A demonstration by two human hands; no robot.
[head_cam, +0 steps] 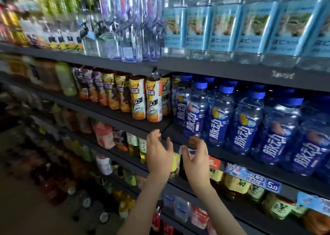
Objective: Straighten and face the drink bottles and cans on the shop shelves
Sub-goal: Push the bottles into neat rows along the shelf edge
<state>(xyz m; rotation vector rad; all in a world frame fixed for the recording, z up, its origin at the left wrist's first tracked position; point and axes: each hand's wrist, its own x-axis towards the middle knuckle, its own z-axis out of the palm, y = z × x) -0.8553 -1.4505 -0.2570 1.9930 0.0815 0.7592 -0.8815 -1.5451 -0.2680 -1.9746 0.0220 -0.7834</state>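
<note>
Both hands are raised at lower centre of the frame, before the dark shelf [114,117] edge: the left hand [159,156] has its fingers loosely curled and released, grasping nothing. The right hand [196,160] curls in front of a small blue-and-red tag [189,152], and whether its fingers pinch that tag cannot be told. Just above them, the orange-labelled bottles [138,99] stand upright at centre and the blue bottles [244,125] run in rows toward the right, with water bottles [223,29] on the shelf at upper right.
</note>
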